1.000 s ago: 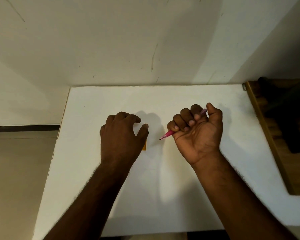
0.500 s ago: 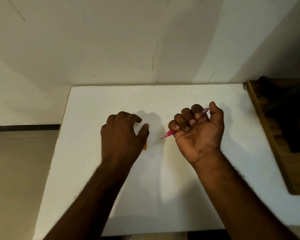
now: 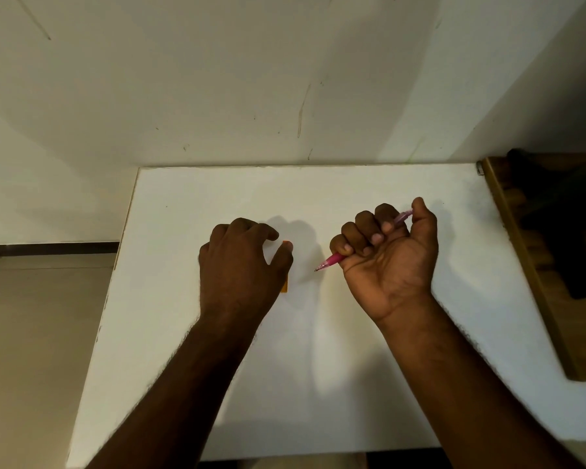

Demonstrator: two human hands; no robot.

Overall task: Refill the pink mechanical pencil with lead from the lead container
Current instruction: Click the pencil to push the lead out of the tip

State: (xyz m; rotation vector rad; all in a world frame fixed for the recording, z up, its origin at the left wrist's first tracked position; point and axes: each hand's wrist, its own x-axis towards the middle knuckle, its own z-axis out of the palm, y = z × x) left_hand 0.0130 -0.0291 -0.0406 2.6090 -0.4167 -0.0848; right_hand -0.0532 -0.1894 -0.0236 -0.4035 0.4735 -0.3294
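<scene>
1. While the right hand [image 3: 389, 262] is curled into a loose fist around the pink mechanical pencil [image 3: 332, 259], palm turned up, the writing tip pokes out past the little-finger side toward the left hand [image 3: 241, 265], and the paler cap end shows between the thumb and forefinger.
2. Resting knuckles-up on the white table [image 3: 352, 384], the left hand has its fingers arched down and its thumb pressed against a small orange object, judged to be the lead container [image 3: 285, 286]. Only an orange sliver shows beside the thumb and under its base, so I cannot tell whether the hand has truly gripped it or merely covers it.
3. Step in hand, as I judge it: getting a firm hold of the container so it can be opened.
4. To do this well, pinch the container by its narrow sides between thumb and forefinger, lift it clear of the table, and keep its opening upward so no lead slides out.
5. Turn the pencil in the right hand so the cap end sits free beyond the thumb, ready to be pulled off; the present fist buries most of the barrel.
6. Bring the two hands close together before tipping out any lead, which is thin and likely brittle.
7. Count: two hands, one pencil, one container, one table; no loose lead is visible.
</scene>
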